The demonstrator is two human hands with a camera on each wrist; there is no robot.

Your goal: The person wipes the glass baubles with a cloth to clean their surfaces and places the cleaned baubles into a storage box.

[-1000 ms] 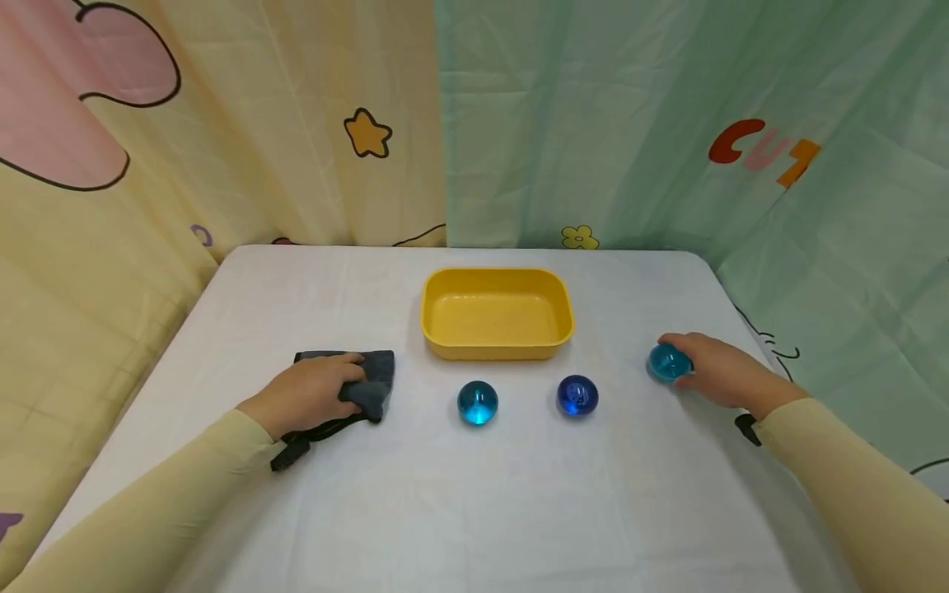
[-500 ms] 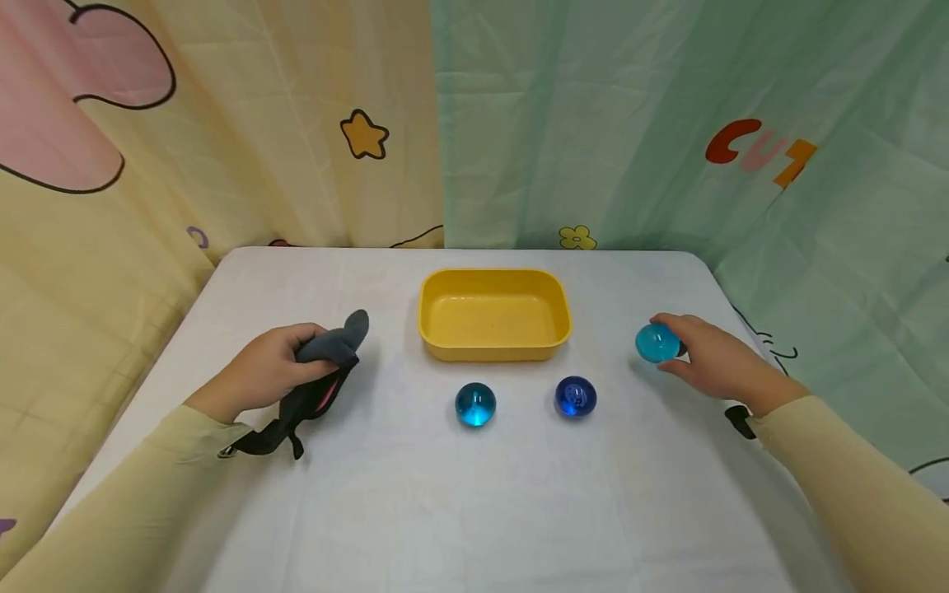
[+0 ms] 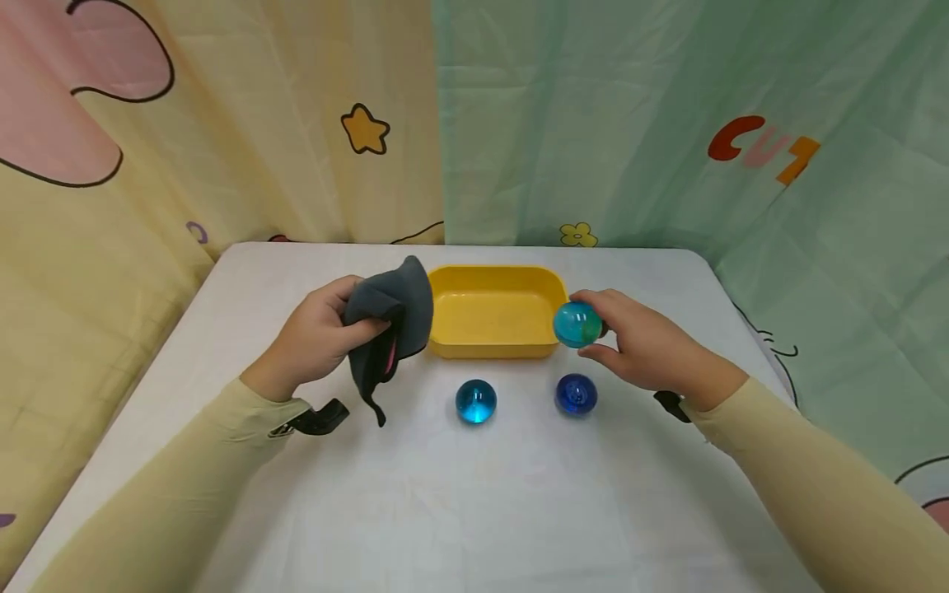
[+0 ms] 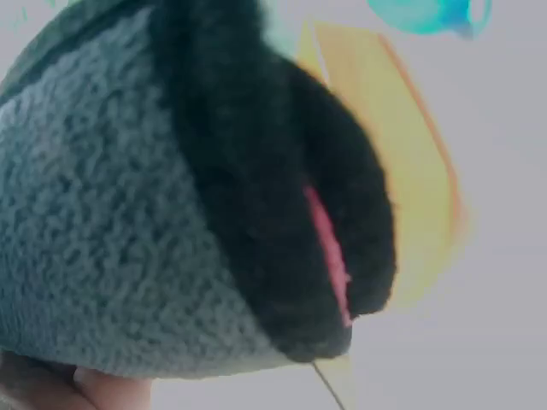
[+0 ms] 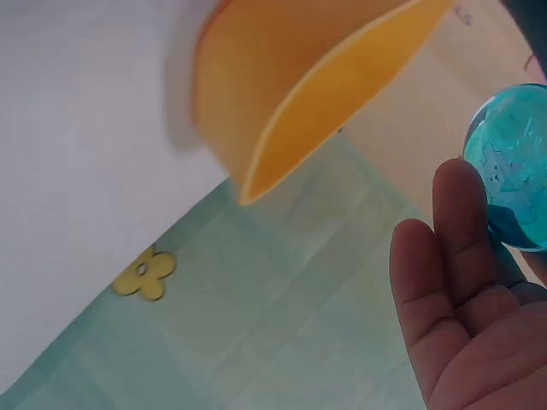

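Observation:
My left hand (image 3: 315, 333) grips a bunched grey cloth (image 3: 404, 305) and holds it raised at the left end of the yellow tray. Close up in the left wrist view, the cloth (image 4: 111, 196) has a fuzzy texture, a black border and a thin pink strip. My right hand (image 3: 645, 342) pinches a light blue clear ball (image 3: 577, 324) between thumb and fingers, at the tray's right end. That ball (image 5: 521, 171) looks glassy in the right wrist view, with two fingers extended beside it. The rectangular yellow tray (image 3: 493, 352) has nothing in it.
On the white-covered table (image 3: 474, 511), in front of the tray, sit a teal clear ball (image 3: 475, 402) and, to its right, a dark blue ball (image 3: 576, 394). Patterned curtains (image 3: 578, 123) stand behind the table's far edge.
My left hand has lifted the grey cloth off the table and brought it right, to the tray. My right hand has raised the light blue ball and carried it left toward the tray.

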